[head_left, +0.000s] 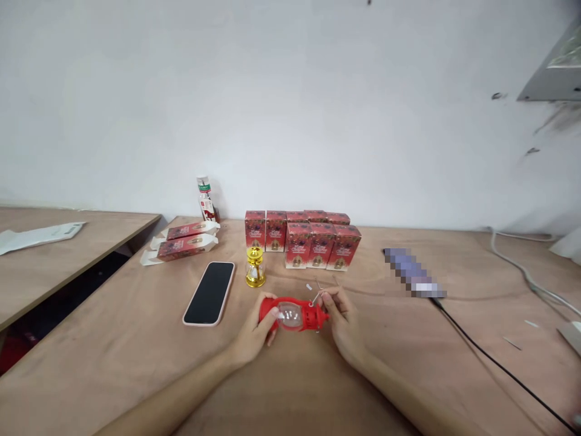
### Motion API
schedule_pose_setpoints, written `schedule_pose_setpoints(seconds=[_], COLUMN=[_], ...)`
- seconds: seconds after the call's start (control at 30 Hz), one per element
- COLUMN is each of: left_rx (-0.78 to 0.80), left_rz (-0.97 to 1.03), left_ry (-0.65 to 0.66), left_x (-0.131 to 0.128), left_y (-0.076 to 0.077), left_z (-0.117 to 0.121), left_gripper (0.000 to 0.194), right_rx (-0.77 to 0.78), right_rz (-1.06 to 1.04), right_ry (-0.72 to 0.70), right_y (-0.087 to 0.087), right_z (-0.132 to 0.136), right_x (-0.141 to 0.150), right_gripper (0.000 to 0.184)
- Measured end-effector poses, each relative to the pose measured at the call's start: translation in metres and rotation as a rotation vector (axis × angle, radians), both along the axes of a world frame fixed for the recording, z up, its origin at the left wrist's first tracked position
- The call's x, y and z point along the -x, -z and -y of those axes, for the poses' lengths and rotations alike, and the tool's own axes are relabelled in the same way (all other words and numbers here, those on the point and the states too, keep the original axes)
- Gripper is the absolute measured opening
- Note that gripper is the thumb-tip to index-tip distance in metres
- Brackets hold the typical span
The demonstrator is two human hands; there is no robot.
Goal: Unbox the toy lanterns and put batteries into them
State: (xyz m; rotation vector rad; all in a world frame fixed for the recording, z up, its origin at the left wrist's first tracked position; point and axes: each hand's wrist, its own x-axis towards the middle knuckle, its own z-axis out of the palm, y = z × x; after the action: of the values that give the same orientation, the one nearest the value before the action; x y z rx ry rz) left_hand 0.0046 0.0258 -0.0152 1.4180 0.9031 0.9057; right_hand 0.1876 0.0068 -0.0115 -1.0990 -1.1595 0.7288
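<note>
1. Pale wall [290,109] rises behind the wooden bench [136,345]; 8 upright red boxes [298,247] stand near its back edge, and 2 open-flapped cartons [187,246] lie towards its back left corner.
2. Held near the middle of the bench's front edge is the red lantern [290,315], with the gold lantern [255,269] upright beyond it.
3. Its long axis runs left to right, roughly parallel to the back edge: base left, capped top right.
4. The left hand [255,322] is closed around the base, thumb against the clear globe.
5. The right hand [342,318] pinches a thin wire [316,298] at the cap, thumb against fingertips.
6. Body, globe and cap look assembled; the wire appears unsettled, so that part seems unfinished. Whether its far end is hooked, I cannot tell.
</note>
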Motion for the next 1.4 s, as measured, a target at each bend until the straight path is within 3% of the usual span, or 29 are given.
schedule_pose_setpoints(seconds=[0.23,0.37,0.5,0.63,0.8,0.87,0.97,1.13,1.4], left_rx=[0.051,0.102,0.176,0.190,0.201,0.209,0.220,0.234,0.260], left_rz=[0.019,0.070,0.173,0.235,0.297,0.317,0.340,0.354,0.352], left_ry=[0.009,0.002,-0.108,-0.201,-0.272,-0.288,-0.291,-0.305,-0.318], left_x=[-0.006,-0.012,-0.015,-0.016,-0.015,-0.015,-0.016,-0.015,-0.016], left_y=[0.004,0.001,-0.001,0.003,0.001,-0.003,-0.007,-0.009,-0.011], left_z=[0.008,0.013,0.008,0.001,0.001,0.001,0.002,0.002,0.003], left_gripper=[0.054,0.056,0.052,0.049,0.050,0.051,0.049,0.049,0.050], right_rx=[0.058,0.072,0.074,0.092,0.033,-0.019,-0.041,-0.034,-0.005], right_rz=[0.012,-0.077,-0.119,0.060,0.351,0.491,0.621,0.820,0.955], right_ry=[-0.137,-0.094,-0.044,-0.103,0.210,0.243,0.172,0.074,0.093], right_y=[0.004,0.006,0.006,0.001,-0.021,-0.023,-0.012,0.015,0.017], right_z=[0.012,0.014,0.022,0.023,-0.018,-0.035,-0.049,-0.049,-0.048], right_x=[0.007,0.010,0.011,-0.004,-0.057,-0.074,-0.083,-0.078,-0.089], right_gripper=[0.038,0.038,0.040,0.039,0.036,0.037,0.033,0.020,0.015])
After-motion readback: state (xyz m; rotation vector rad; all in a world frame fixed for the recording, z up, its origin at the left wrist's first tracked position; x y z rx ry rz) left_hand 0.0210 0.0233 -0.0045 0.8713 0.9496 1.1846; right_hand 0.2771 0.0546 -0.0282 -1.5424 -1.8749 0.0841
